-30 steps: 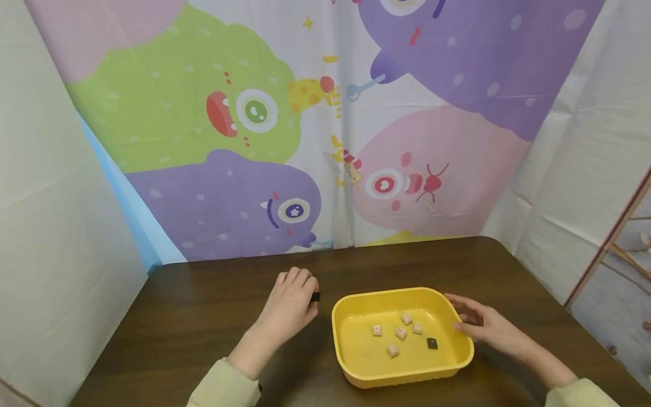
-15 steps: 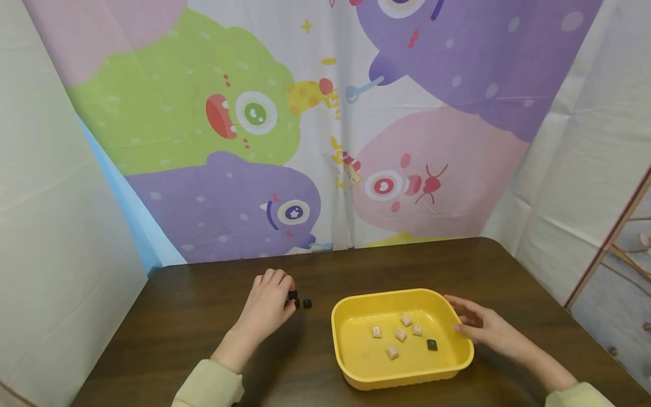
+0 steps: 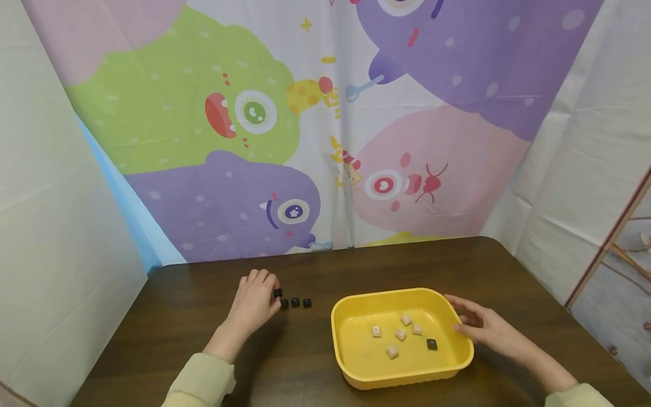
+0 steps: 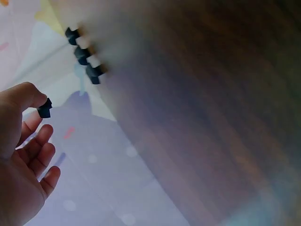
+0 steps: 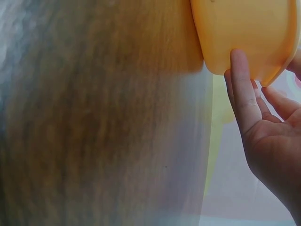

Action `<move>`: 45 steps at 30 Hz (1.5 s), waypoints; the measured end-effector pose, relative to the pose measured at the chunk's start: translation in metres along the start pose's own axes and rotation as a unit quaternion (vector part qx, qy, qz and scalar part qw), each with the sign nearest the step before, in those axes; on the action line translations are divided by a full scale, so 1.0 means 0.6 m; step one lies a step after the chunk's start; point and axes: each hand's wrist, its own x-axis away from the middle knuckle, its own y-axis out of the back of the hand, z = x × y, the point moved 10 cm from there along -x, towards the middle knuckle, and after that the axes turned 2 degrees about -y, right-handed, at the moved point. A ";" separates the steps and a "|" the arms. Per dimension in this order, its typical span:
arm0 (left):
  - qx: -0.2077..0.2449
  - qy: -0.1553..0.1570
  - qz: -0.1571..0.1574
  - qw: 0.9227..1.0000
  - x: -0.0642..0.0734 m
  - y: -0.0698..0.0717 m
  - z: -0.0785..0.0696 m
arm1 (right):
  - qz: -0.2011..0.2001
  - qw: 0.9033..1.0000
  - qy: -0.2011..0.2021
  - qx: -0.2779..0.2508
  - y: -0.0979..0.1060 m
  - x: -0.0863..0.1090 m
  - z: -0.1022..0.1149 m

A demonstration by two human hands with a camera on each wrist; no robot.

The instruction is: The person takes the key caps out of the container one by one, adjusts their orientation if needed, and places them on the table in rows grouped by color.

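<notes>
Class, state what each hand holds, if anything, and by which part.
The left hand pinches a black keycap by its sides; the right hand holds the yellow tray by the rim at its right end.

Soft light, faint shadows, wrist views seemingly hazy
</notes>
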 end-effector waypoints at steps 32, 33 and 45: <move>-0.015 0.038 0.146 0.988 0.017 -0.094 0.047 | 0.003 1.000 -0.006 -0.007 -0.001 0.002 -0.001; -0.015 0.038 0.148 0.988 0.017 -0.095 0.047 | 0.003 1.000 -0.005 -0.005 -0.001 0.002 -0.001; -0.002 0.039 0.141 0.989 0.003 -0.070 0.032 | 0.007 1.000 -0.023 -0.010 -0.003 -0.002 -0.009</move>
